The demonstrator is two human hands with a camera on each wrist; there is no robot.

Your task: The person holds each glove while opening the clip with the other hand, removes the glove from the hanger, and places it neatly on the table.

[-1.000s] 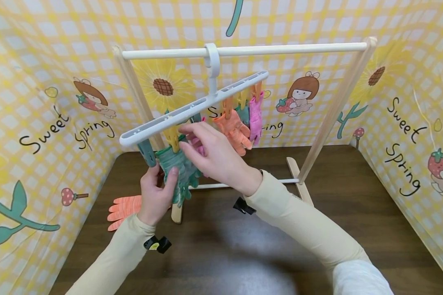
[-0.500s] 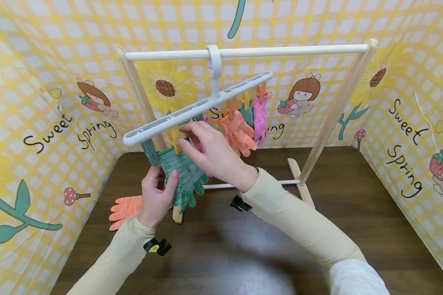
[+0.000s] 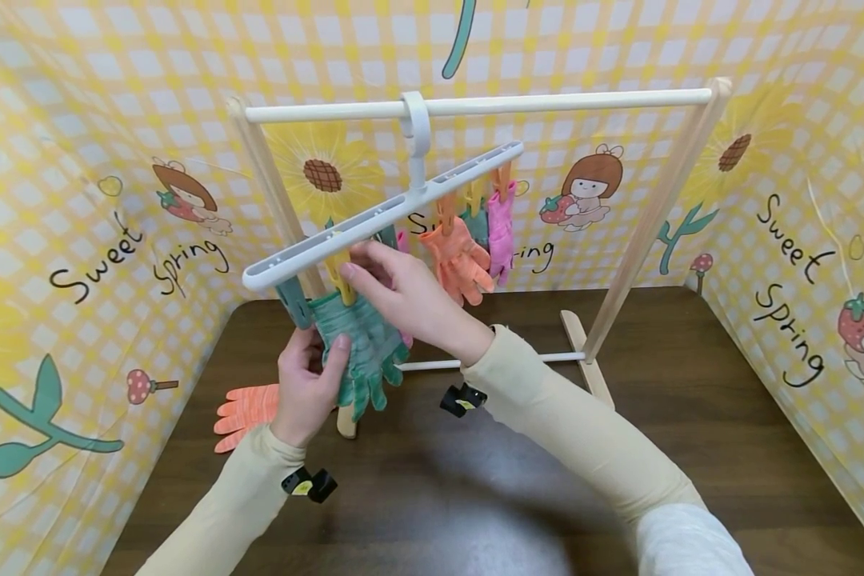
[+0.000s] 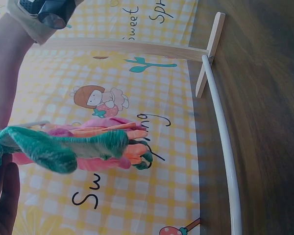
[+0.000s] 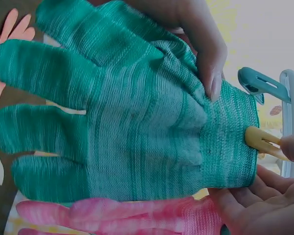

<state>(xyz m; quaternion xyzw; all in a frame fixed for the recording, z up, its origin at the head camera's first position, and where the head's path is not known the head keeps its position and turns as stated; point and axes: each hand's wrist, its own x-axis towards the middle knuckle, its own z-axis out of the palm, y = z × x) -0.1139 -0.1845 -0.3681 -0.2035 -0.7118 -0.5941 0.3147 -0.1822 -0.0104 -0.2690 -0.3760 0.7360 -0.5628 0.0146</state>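
Note:
A green knit glove (image 3: 367, 344) hangs fingers down under the left part of a grey hanger (image 3: 374, 220). My left hand (image 3: 306, 392) pinches this glove near its cuff, thumb on the front. With the thumb on its front, my right hand (image 3: 421, 300) pinches a yellow clothespin (image 3: 346, 284) whose tip lies over the cuff edge. The right wrist view shows that clothespin (image 5: 262, 140) at the cuff, with right-hand fingers (image 5: 245, 198) behind the glove. Beside the cuff dangles a teal clothespin (image 3: 293, 300).
The hanger hooks over the white bar (image 3: 569, 98) of a wooden stand. Orange (image 3: 459, 256) and pink (image 3: 501, 232) gloves, plus a partly hidden green one, hang farther along. Another orange glove (image 3: 245, 412) lies on the dark wooden table (image 3: 547, 496). Patterned cloth surrounds the table.
The green glove has turned to face the camera more broadly, its fingers spreading apart. My right thumb has come further over the yellow clothespin. The left hand keeps its hold on the glove.

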